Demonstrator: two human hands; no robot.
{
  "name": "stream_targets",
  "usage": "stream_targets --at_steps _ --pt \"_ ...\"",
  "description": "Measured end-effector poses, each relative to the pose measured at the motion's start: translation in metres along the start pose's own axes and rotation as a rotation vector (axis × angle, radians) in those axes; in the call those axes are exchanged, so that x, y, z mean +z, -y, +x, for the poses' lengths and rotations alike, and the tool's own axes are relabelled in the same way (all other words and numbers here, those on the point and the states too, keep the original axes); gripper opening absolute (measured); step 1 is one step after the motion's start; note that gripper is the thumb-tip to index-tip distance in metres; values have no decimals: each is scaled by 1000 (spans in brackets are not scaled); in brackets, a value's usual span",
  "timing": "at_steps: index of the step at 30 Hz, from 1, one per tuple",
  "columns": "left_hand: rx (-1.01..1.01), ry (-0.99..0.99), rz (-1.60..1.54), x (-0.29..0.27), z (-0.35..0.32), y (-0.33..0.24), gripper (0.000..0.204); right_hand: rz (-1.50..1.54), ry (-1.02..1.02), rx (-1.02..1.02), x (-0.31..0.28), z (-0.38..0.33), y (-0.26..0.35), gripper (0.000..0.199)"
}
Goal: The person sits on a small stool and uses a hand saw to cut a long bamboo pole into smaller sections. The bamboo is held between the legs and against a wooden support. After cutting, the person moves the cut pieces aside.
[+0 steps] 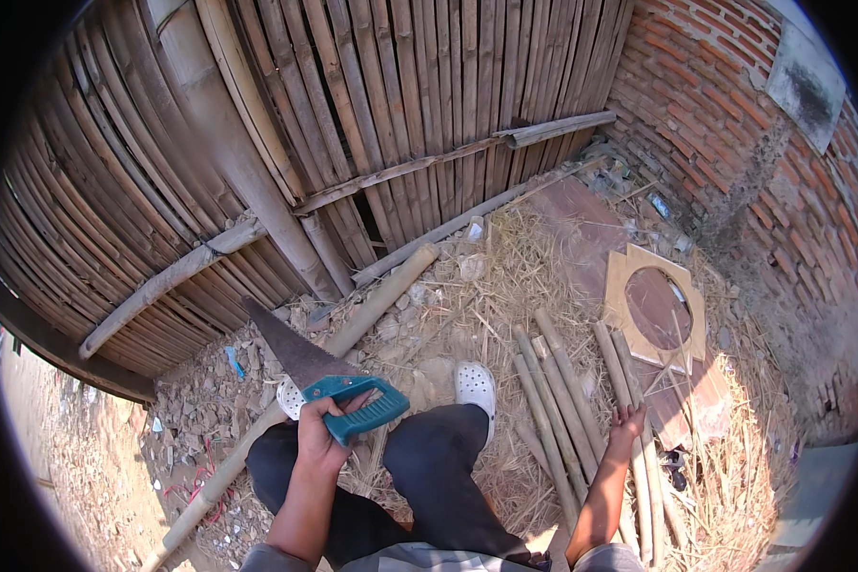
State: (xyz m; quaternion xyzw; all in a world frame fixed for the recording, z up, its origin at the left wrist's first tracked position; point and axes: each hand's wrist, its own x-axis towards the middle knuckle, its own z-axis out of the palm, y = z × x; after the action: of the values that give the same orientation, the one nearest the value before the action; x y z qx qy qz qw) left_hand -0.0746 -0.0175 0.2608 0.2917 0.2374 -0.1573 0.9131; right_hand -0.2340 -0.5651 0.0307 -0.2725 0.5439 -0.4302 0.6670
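Observation:
In my left hand (322, 437) is a handsaw (303, 355) with a teal plastic handle, my fingers wrapped through its grip. The dark, tapered blade points up and to the left, above a long bamboo pole (221, 481) on the ground. Off to the right, my right hand (625, 423) reaches down to a row of cut bamboo poles (564, 410) lying side by side. Its fingers curl over one bamboo pole (650, 486) at the right of the row; the underside of the grip is hidden.
A bamboo slat wall (429, 86) stands ahead, meeting a brick wall (705, 105) at the right. Past the cut poles lies a tan board with a round hole (618, 286). Dry straw (505, 257) and rubble (195, 439) cover the ground around my white clogs (475, 386).

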Motion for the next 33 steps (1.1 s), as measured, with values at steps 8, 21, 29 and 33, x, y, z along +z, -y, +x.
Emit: stream_targets --at_steps 8,21,29,33 --pt "105 128 516 80 15 41 32 -465 993 -688 42 -271 44 50" --pt "-75 818 1622 142 -4 157 51 -865 892 -1121 29 -285 53 17" --pt "719 638 1600 49 -55 7 37 -684 641 -311 -172 -219 37 4" --pt "1006 -147 901 -63 -71 -61 21 -379 470 -133 -238 -214 -17 6"
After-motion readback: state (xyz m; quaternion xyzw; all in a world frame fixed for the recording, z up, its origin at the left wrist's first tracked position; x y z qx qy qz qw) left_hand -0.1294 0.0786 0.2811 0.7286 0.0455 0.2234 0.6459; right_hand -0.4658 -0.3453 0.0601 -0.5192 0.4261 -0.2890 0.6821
